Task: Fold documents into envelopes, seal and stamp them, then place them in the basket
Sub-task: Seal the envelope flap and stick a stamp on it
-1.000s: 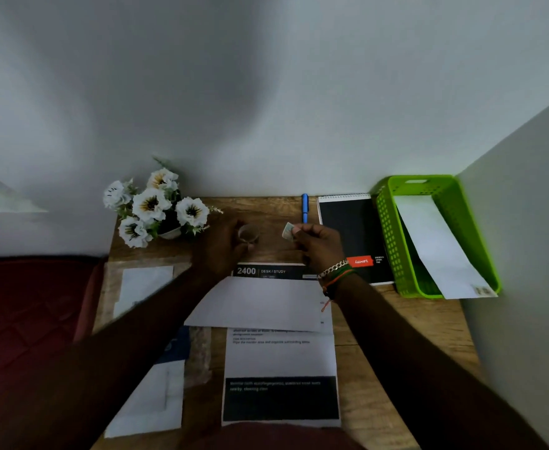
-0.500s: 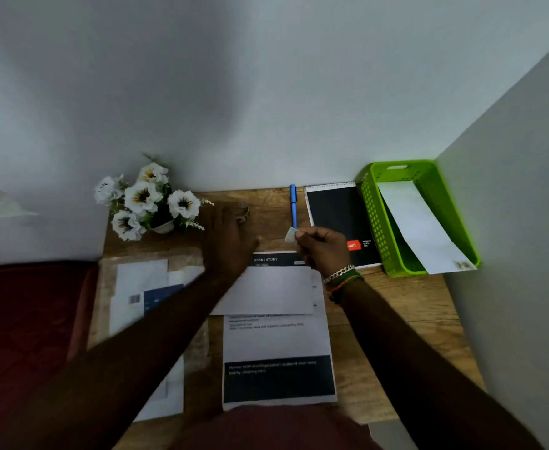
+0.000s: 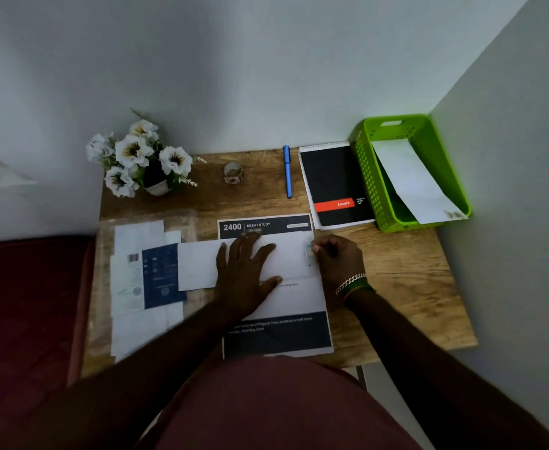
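One small stamp [image 3: 308,249] sits pinched at my right hand's [image 3: 338,259] fingertips, right at the envelope's [image 3: 286,254] 3 o'clock end, touching or just above the paper; I cannot tell which. That envelope lies with its long axis running 9 to 3 o'clock across the printed sheet [image 3: 276,332], so the corner I want is directly under my right fingers and needs only a press down, I judge. My left hand [image 3: 245,271] lies flat, fingers spread wide, pinning the envelope's middle; it is toward 9 o'clock from the stamp and well placed to stop any sliding. Off at 1 o'clock the green basket [image 3: 369,177] already holds one envelope [image 3: 413,180], nearer my right hand. A tape roll [image 3: 233,172] stands at 12 o'clock.
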Available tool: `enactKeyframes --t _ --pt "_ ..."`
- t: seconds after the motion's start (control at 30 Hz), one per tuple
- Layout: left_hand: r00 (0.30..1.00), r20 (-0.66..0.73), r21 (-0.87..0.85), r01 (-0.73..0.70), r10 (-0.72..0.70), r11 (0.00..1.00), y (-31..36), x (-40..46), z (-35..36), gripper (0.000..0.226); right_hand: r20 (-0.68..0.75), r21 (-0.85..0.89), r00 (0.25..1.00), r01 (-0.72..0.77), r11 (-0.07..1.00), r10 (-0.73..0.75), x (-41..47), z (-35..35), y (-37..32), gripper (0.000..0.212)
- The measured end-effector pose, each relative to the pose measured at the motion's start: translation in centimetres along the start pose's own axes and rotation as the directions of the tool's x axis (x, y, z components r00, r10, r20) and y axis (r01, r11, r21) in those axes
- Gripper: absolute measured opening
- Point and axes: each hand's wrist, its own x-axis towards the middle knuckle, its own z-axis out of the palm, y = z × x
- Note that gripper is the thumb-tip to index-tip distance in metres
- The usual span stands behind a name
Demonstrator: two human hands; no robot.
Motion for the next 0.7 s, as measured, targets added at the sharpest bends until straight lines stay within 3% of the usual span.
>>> enactKeyframes --t 0.13,0.37,0.7 --pt "0.996 -0.079 -0.024 -0.046 0.044 0.999 0.7 0.4 0.1 0.065 -0.019 -0.020 0.999 0.035 0.999 -0.036 -0.8 0.2 0.3 0.010" --pt "0.998 -0.028 -0.183 -0.059 0.055 0.981 1.9 2.9 0.9 0.062 -0.030 -0.102 0.993 0.109 0.989 -0.113 0.5 0.9 -0.4 0.007" --pt "0.998 -0.015 -0.154 -0.057 0.056 0.986 1.8 4.1 1.3 0.064 0.004 -0.241 0.990 0.137 0.961 -0.141 2.5 2.1 -1.0 0.013"
